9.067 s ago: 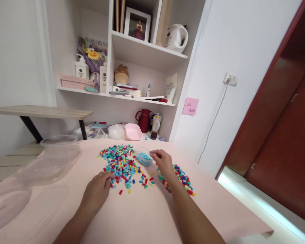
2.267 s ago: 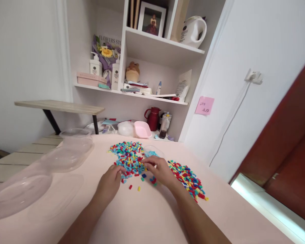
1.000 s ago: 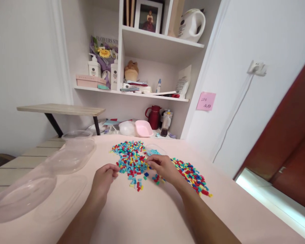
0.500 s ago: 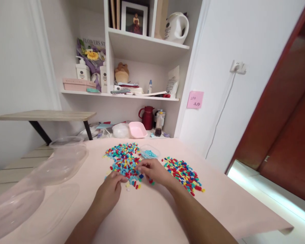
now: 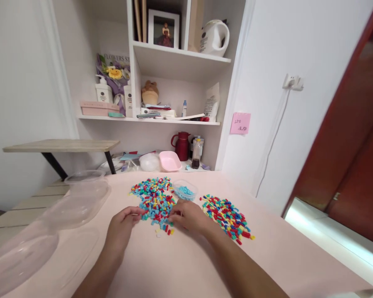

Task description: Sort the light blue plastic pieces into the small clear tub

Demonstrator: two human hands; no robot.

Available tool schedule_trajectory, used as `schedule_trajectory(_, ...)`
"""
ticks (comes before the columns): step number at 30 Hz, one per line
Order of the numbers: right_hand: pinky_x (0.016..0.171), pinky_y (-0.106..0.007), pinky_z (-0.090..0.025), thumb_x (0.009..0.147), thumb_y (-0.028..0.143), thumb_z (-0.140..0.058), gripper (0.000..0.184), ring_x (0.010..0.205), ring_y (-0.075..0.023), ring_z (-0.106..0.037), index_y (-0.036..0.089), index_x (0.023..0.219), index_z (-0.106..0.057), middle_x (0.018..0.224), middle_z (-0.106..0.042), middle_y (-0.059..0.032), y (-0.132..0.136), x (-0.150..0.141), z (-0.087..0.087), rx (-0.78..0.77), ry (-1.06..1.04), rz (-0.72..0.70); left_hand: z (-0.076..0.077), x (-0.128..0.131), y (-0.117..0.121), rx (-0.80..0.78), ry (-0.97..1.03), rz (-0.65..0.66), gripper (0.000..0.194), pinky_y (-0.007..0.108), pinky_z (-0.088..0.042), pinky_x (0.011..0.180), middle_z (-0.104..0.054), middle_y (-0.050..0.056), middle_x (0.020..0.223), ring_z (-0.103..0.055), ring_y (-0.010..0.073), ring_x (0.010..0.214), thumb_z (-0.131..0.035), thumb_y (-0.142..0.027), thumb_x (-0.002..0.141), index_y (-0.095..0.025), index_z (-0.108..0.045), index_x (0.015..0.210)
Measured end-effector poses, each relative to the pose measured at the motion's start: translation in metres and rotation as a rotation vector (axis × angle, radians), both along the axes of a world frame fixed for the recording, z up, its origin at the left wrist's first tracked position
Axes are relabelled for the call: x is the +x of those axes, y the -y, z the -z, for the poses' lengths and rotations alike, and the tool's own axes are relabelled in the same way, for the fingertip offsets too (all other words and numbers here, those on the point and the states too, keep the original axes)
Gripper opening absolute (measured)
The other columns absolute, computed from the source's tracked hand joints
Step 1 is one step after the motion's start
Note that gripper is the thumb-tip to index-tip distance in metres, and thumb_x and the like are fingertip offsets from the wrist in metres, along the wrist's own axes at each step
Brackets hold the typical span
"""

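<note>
A heap of small coloured building bricks (image 5: 157, 207), mostly light blue with red and yellow, lies on the pink table between my two hands. At its left edge is my left hand (image 5: 121, 227), fingers stretched out towards the bricks and the thumb a little apart. My right hand (image 5: 188, 216) rests at the heap's right edge with its fingers curled down; anything between the fingertips is too small to make out. Just behind that hand stands a clear plastic tub (image 5: 191, 188) with light blue bricks in it. A few loose bricks (image 5: 168, 229) lie at the near edge.
Another pile of mixed bricks (image 5: 226, 215) spreads to the right of my right forearm. On the left are clear plastic containers (image 5: 83, 207) and a clear lid (image 5: 81, 248). A pink basin (image 5: 170, 161) and a red jug (image 5: 182, 147) stand behind the table, below the shelves.
My left hand has moved left, away from the right one, and its fingers have straightened. My right hand has shifted slightly down. The whole view has tilted up a little.
</note>
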State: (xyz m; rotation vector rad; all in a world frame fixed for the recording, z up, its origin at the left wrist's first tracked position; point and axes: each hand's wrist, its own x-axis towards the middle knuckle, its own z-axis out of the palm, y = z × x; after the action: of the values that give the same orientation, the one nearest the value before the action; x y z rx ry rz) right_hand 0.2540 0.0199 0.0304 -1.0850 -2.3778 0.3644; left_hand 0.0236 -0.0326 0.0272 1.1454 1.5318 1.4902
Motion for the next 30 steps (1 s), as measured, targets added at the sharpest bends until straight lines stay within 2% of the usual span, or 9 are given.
schedule_trajectory(4, 0.061, -0.023, -0.035, 0.073, 0.031, -0.067, 0.013, 0.075, -0.0156, -0.059, 0.027, 0.084, -0.073, 0.084, -0.067, -0.0008, -0.001, -0.002, 0.002, 0.003, 0.059, 0.008, -0.024, -0.014, -0.002, -0.012, 0.229, -0.143, 0.026, 0.027, -0.046, 0.075, -0.071, 0.005, 0.079, -0.064, 0.0149, 0.078, -0.049, -0.012, 0.055, -0.016, -0.07, 0.071)
schedule_trajectory(6, 0.06, -0.023, -0.034, 0.072, 0.028, -0.067, 0.014, 0.075, -0.0156, -0.058, 0.028, 0.085, -0.073, 0.084, -0.067, -0.0003, -0.002, -0.002, 0.003, 0.001, 0.074, 0.002, -0.029, -0.02, -0.002, -0.037, 0.26, -0.222, 0.026, 0.028, -0.047, 0.076, -0.07, 0.005, 0.083, -0.063, 0.0142, 0.079, -0.051, -0.009, 0.054, -0.016, -0.069, 0.071)
schedule_trajectory(12, 0.057, -0.023, -0.032, 0.074, 0.029, -0.064, 0.016, 0.072, -0.0156, -0.057, 0.029, 0.088, -0.072, 0.081, -0.068, 0.0003, -0.002, 0.0, 0.002, -0.032, 0.103, -0.006, -0.013, -0.012, -0.004, -0.128, 0.29, -0.258, 0.027, 0.029, -0.045, 0.087, -0.066, 0.002, 0.082, -0.061, 0.0123, 0.083, -0.052, -0.005, 0.063, -0.019, -0.068, 0.079)
schedule_trajectory(15, 0.058, -0.023, -0.033, 0.073, 0.03, -0.064, 0.02, 0.071, -0.0153, -0.057, 0.029, 0.091, -0.072, 0.081, -0.068, 0.0008, -0.002, 0.001, 0.001, -0.054, 0.136, 0.0, -0.006, 0.009, -0.01, -0.108, 0.423, -0.172, 0.023, 0.027, -0.045, 0.089, -0.064, 0.001, 0.079, -0.06, 0.0097, 0.079, -0.054, -0.006, 0.068, -0.019, -0.066, 0.083)
schedule_trajectory(19, 0.064, -0.023, -0.036, 0.074, 0.031, -0.063, 0.022, 0.077, -0.0155, -0.058, 0.027, 0.094, -0.072, 0.088, -0.069, 0.0, -0.002, 0.001, 0.0, -0.058, 0.162, -0.003, -0.007, 0.035, -0.021, -0.171, 0.555, -0.083, 0.024, 0.028, -0.047, 0.085, -0.062, 0.003, 0.077, -0.06, 0.0105, 0.074, -0.054, -0.004, 0.069, -0.017, -0.064, 0.086)
schedule_trajectory(21, 0.067, -0.023, -0.037, 0.079, 0.028, -0.057, 0.02, 0.08, -0.0153, -0.059, 0.027, 0.092, -0.072, 0.091, -0.069, -0.0003, -0.001, 0.0, 0.0, -0.045, 0.152, -0.016, -0.006, 0.035, -0.027, -0.104, 0.421, -0.107, 0.025, 0.029, -0.048, 0.082, -0.065, 0.005, 0.083, -0.06, 0.013, 0.078, -0.055, -0.007, 0.067, -0.018, -0.064, 0.087)
schedule_trajectory(25, 0.068, -0.024, -0.037, 0.083, 0.034, -0.056, 0.019, 0.083, -0.0158, -0.058, 0.026, 0.087, -0.073, 0.092, -0.068, -0.0014, 0.0, -0.001, -0.001, -0.048, 0.143, 0.005, 0.004, 0.012, -0.036, 0.109, -0.085, -0.249, 0.021, 0.03, -0.047, 0.074, -0.066, 0.005, 0.101, -0.061, 0.0193, 0.088, -0.051, -0.017, 0.069, -0.02, -0.066, 0.082)
schedule_trajectory(27, 0.066, -0.024, -0.037, 0.076, 0.039, -0.065, 0.019, 0.082, -0.0164, -0.058, 0.027, 0.088, -0.072, 0.094, -0.067, -0.0013, 0.001, -0.003, -0.001, -0.051, 0.153, 0.041, 0.011, -0.001, -0.039, 0.077, -0.223, -0.314, 0.019, 0.03, -0.046, 0.072, -0.068, 0.004, 0.093, -0.062, 0.0206, 0.087, -0.05, -0.017, 0.067, -0.021, -0.066, 0.077)
schedule_trajectory(30, 0.065, -0.024, -0.036, 0.07, 0.039, -0.07, 0.022, 0.084, -0.0168, -0.057, 0.027, 0.089, -0.072, 0.097, -0.065, -0.001, 0.003, -0.006, 0.0, -0.03, 0.153, 0.075, 0.016, -0.01, -0.038, -0.01, -0.211, -0.385, 0.022, 0.03, -0.045, 0.065, -0.068, 0.003, 0.076, -0.064, 0.0205, 0.076, -0.046, -0.018, 0.066, -0.021, -0.065, 0.077)
